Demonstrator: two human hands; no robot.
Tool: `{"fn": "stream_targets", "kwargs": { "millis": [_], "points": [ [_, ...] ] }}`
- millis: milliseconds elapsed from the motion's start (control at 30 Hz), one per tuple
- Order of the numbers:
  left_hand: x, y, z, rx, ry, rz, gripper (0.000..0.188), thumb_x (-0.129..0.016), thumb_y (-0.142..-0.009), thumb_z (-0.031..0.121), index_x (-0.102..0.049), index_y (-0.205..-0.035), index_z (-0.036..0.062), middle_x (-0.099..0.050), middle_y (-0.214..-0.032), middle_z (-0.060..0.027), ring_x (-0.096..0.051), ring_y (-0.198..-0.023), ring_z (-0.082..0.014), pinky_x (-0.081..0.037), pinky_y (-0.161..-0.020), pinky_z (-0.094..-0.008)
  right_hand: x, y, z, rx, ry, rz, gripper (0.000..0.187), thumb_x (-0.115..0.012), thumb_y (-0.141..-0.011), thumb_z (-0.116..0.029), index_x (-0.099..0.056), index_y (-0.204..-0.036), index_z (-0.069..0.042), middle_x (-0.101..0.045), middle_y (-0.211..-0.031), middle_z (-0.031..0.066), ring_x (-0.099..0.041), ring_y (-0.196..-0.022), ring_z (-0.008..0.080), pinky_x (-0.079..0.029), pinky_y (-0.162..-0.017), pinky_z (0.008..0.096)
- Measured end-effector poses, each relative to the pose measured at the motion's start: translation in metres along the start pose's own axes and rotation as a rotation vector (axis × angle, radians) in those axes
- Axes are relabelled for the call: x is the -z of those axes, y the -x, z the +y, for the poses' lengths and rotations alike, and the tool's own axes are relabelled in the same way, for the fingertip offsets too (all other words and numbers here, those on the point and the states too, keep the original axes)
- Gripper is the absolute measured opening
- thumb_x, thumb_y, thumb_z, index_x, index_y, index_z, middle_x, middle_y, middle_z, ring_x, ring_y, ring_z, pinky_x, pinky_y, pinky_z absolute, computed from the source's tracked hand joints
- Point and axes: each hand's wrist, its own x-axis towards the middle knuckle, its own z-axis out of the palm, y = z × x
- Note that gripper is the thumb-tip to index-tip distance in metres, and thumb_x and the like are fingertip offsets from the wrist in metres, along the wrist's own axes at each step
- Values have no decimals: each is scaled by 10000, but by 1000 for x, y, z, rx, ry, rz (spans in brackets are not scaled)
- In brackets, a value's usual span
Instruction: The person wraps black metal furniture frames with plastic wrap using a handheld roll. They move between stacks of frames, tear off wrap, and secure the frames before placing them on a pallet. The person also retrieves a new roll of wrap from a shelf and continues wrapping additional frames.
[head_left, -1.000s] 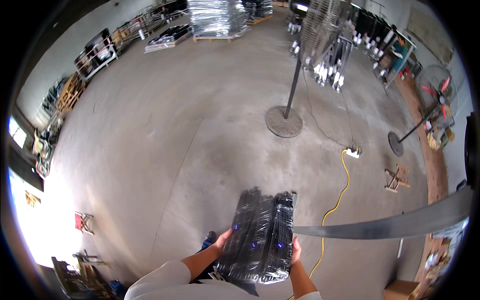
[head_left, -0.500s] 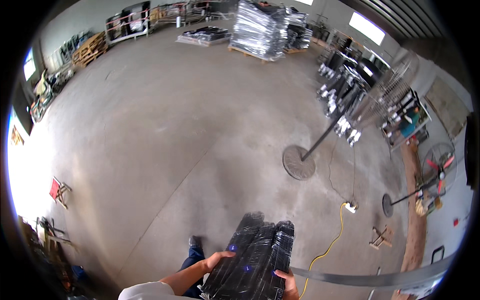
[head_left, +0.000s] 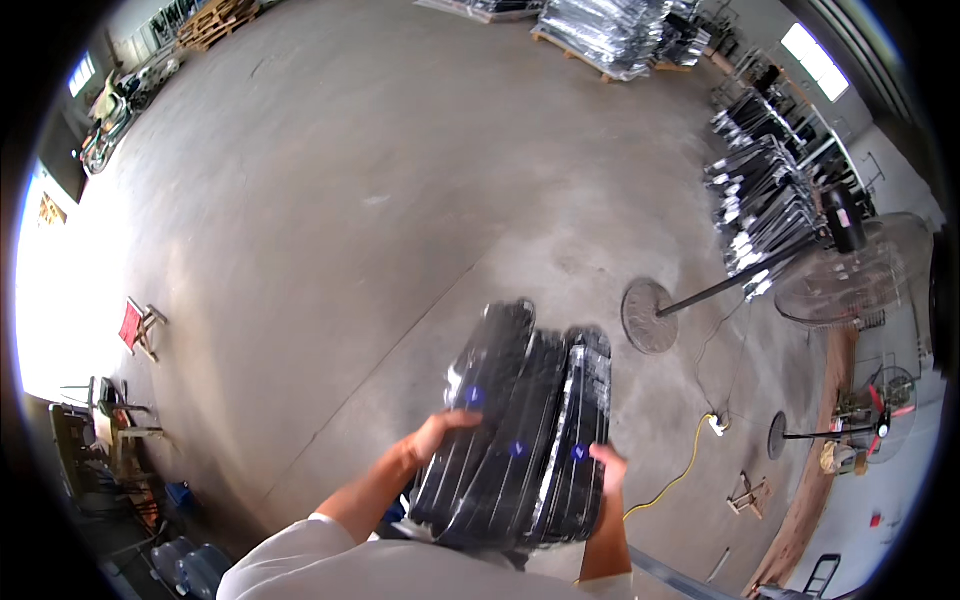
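Between my two hands I carry a bundle of long black plastic-wrapped packages (head_left: 500,450), side by side, each with a small round blue sticker. My left hand (head_left: 445,432) grips the left edge, its thumb lying on top near a sticker. On the opposite edge my right hand (head_left: 610,470) holds on, thumb up beside the right-hand sticker. The fingers of both hands are hidden under the packages. The clear film shines in streaks, and the far ends fan slightly apart. The bundle is held in front of my body, above the concrete floor.
A large pedestal fan (head_left: 650,315) stands ahead on the right, a smaller fan (head_left: 778,435) behind it. A yellow cable (head_left: 672,487) runs over the floor to a power strip (head_left: 715,425). A red folding stool (head_left: 132,325) is at left. Wrapped pallet stacks (head_left: 605,35) stand far off.
The bundle has come up and forward in the view, both hands still on it. My view has tilted down and turned left, so the fans and racks sit farther right.
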Motion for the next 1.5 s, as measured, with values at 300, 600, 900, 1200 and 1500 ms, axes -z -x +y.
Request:
{"fn": "stream_targets", "kwargs": {
  "millis": [300,600,900,1200,1500],
  "points": [
    [17,-43,224,-132,209,184,502,-495,-704,316,-530,-1059,-37,-606,-934,-175,-598,-761,-259,-475,-740,-339,-143,-214,-106,-39,-218,-548,494,-540,-760,-220,-425,-1154,53,-569,-1018,161,-585,-874,229,-491,-741,336],
    [43,-138,502,-596,170,210,596,-562,-677,423,-512,-1087,-6,-585,-952,-162,-572,-809,-247,-463,-747,-335,-383,-455,-273,24,15,-739,474,-537,-713,-201,-470,-1081,90,-606,-897,153,-612,-741,219,-509,-665,314],
    [140,-284,806,-1063,389,-56,541,-547,-712,401,-527,-1050,-21,-601,-937,-155,-591,-792,-229,-488,-696,-326,-607,-720,-394,-104,-19,-916,549,-468,-668,-187,-431,-1144,86,-571,-997,196,-598,-821,242,-502,-725,326],
    [247,-421,1117,-1173,442,248,335,-529,-717,261,-558,-868,-37,-606,-791,-165,-578,-657,-224,-481,-621,-316,-808,-989,-482,-87,-78,-955,464,-490,-718,-198,-488,-1093,74,-598,-935,190,-617,-765,247,-503,-723,335],
    [360,-549,1434,-963,431,-153,505,-482,-685,318,-530,-1032,-45,-606,-909,-187,-602,-764,-263,-491,-699,-345,-1017,-1239,-549,145,71,-885,520,-498,-714,-194,-425,-1166,53,-566,-1016,176,-594,-854,243,-486,-767,339]
  ]
}}
